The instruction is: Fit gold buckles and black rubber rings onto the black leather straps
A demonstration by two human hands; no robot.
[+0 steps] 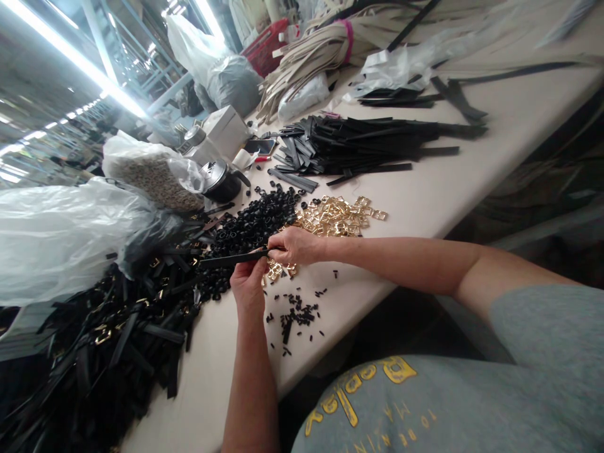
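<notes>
A flat black strap [233, 258] runs sideways above the table, its free end pointing left. My left hand [250, 277] pinches it from below, near its right end. Close beside it, my right hand [295, 246] has its fingers closed at that same end; whatever small part lies between the fingertips is hidden. Just behind my hands lie a heap of black loops [255, 217] and a pile of gold buckles [337, 214]. A few more gold buckles show beneath my right hand. Small black bits [299, 311] are scattered on the table in front of me.
At left spreads a big heap of black straps with gold buckles [117, 333]. Farther back are a bundle of black straps [372, 145], a black pot with a lid [221, 179], a phone [261, 147], plastic bags [70, 233] and beige straps [306, 63]. The table edge runs diagonally at right.
</notes>
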